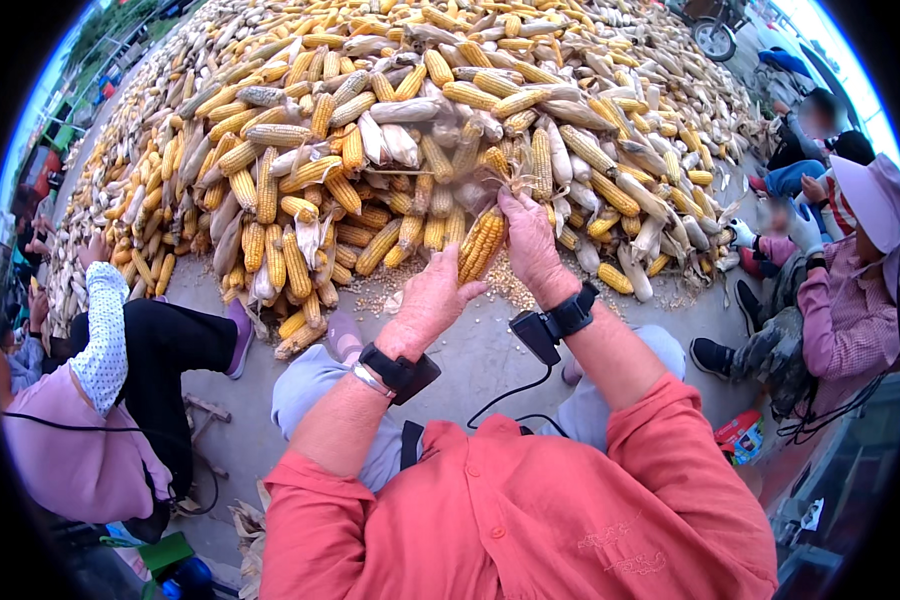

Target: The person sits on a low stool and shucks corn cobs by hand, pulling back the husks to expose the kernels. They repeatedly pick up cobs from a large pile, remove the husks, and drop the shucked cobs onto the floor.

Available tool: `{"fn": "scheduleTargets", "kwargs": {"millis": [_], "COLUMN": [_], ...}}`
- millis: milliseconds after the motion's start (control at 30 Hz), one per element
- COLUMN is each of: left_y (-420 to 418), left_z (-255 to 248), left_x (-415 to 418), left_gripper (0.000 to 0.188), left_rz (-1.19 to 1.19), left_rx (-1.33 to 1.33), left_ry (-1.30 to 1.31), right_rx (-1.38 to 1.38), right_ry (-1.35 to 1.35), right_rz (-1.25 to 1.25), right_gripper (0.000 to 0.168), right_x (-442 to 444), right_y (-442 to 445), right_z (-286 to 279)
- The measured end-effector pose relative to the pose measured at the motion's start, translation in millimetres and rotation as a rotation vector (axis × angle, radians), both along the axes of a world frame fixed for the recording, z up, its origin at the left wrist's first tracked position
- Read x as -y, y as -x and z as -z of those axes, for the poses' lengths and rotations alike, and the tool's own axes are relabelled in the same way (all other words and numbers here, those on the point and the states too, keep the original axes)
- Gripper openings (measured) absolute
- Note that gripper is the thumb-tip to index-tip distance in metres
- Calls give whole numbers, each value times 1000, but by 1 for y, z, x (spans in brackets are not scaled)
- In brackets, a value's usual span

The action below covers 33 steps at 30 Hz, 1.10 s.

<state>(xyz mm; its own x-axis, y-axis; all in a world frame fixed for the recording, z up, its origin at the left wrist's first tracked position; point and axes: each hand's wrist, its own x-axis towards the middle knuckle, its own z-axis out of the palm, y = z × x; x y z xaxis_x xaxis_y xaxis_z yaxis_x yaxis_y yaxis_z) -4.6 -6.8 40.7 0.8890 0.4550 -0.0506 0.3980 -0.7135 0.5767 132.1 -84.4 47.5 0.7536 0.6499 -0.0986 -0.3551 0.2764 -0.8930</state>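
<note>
Between my two hands, in front of a big pile of corn cobs, is a yellow ear of corn with kernels bared. My left hand has its fingers against the lower left side of the ear. At the ear's upper right end, my right hand grips it near a tuft of dry husk. Both wrists wear black straps with boxy devices, and a cable hangs from the right one. Part of the air and cobs just beyond my hands looks hazy.
Loose kernels lie on the concrete floor below the pile. A person in pink sits close on the left by a small wooden stool. At the right sit other people, one in a pale hat. Dry husks lie at lower left.
</note>
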Motion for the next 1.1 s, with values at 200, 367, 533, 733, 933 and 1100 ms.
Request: {"fn": "scheduleTargets", "kwargs": {"millis": [200, 367, 533, 733, 933, 1100], "left_y": [-5, -6, -13, -13, -17, -18], "left_z": [14, 28, 36, 12, 9, 27], "left_x": [-4, -10, -5, -7, -41, -48], "left_gripper": [58, 61, 92, 81, 25, 27], "left_rz": [-33, -27, -1, -82, -268, -394], "left_rx": [83, 315, 546, 775, 845, 927], "left_ry": [98, 159, 286, 931, 1365, 1398], "right_rx": [-305, -441, -623, -804, -975, -866], "right_ry": [-179, -228, -359, -484, -356, -226], "right_rz": [-20, -76, -123, -182, -313, -407], "right_gripper": [24, 24, 22, 23, 20, 19], "right_x": [-2, -4, -5, -4, 0, 12], "right_y": [-5, -2, -5, -2, 32, 25], "right_z": [19, 14, 23, 6, 7, 15]}}
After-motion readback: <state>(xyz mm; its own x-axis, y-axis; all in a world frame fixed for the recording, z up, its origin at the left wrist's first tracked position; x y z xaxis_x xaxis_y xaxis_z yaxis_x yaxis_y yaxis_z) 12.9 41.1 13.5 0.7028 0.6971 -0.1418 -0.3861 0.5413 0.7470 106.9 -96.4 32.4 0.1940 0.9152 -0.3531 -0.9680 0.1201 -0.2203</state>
